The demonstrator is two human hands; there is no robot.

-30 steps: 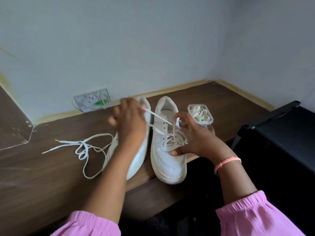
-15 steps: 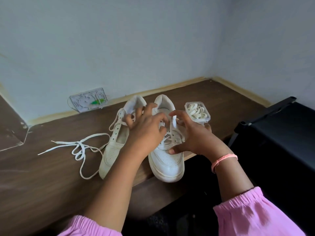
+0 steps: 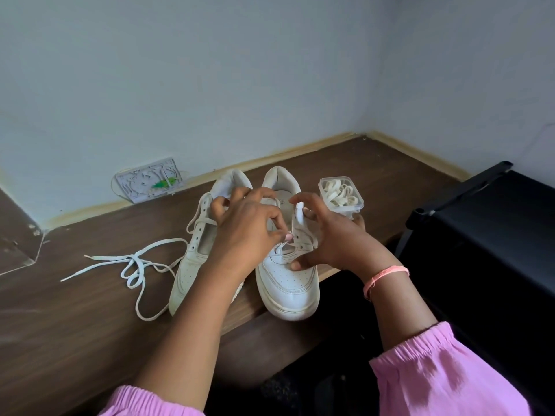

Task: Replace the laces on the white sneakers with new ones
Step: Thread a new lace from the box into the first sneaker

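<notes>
White sneakers, two, on the wooden desk (image 3: 75,340); left sneaker (image 3: 192,262) mostly stripped, its pulled lace (image 3: 135,267) loose at 9 o'clock; right sneaker (image 3: 286,274) half unlaced; left hand (image 3: 249,232) pinches its lace, right hand (image 3: 327,238) curls round the upper; one tub of new laces (image 3: 341,193) at 2 o'clock, unopened.

Two sneakers (image 3: 286,283) stand side by side at the table's (image 3: 75,325) front edge; a loose lace (image 3: 135,265) lies left, a container (image 3: 341,195) right.
</notes>
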